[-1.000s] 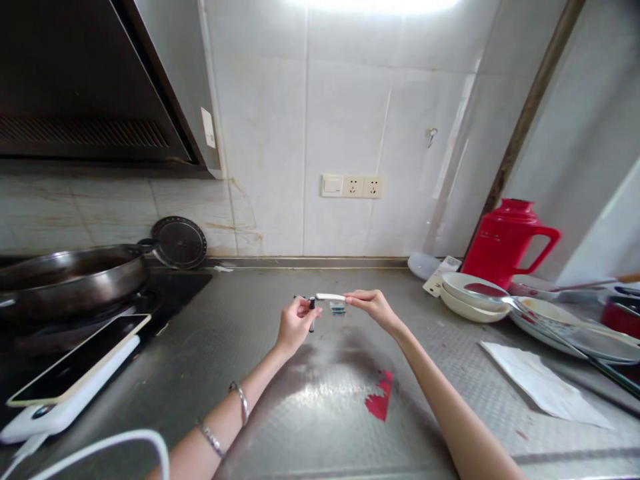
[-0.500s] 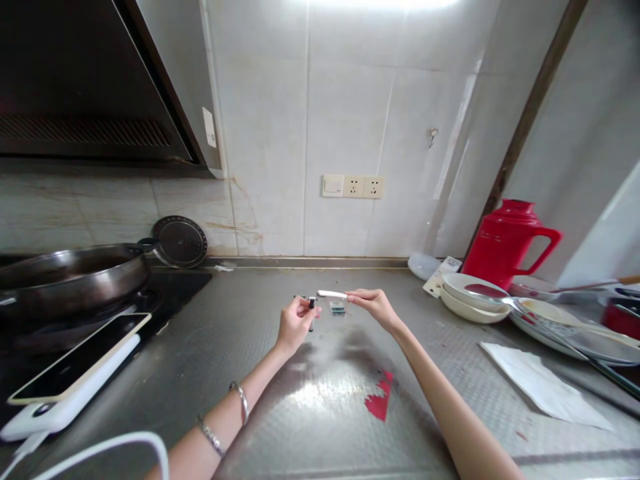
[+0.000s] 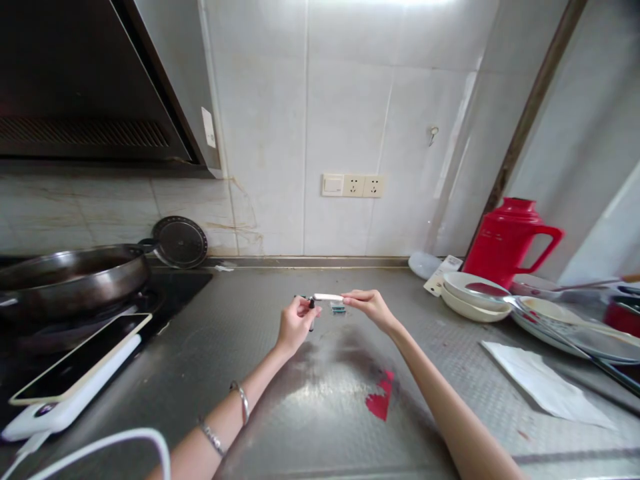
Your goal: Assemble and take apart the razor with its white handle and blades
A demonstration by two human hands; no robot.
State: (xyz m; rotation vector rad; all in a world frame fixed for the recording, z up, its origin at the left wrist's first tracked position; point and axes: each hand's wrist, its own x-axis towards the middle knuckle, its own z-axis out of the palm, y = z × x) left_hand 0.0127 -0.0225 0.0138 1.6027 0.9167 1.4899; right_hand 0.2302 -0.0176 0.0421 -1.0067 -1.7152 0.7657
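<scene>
My left hand (image 3: 294,328), with bracelets on its wrist, pinches a small dark stick-like piece (image 3: 312,305) with a light tip. What kind of thing it is I cannot make out. Between the fingertips of my right hand (image 3: 374,309) is a slim white stick (image 3: 327,297), held roughly level and pointing left. Its left end meets or nearly meets the top of the dark piece; whether they touch is too small to tell. Just below the white stick, a small clear item with teal stripes (image 3: 339,310) lies on the metal counter (image 3: 240,393).
A torn red scrap (image 3: 381,399) lies nearer me. To the left are a pan (image 3: 75,280), a phone (image 3: 83,360) and a white cable (image 3: 120,440). Bowls (image 3: 473,303), a white napkin (image 3: 543,383) and a red thermos (image 3: 507,243) are at the right.
My right hand has moved slightly left, bringing the white stick's end up to the top of the dark piece. My left hand has stayed nearly still.
</scene>
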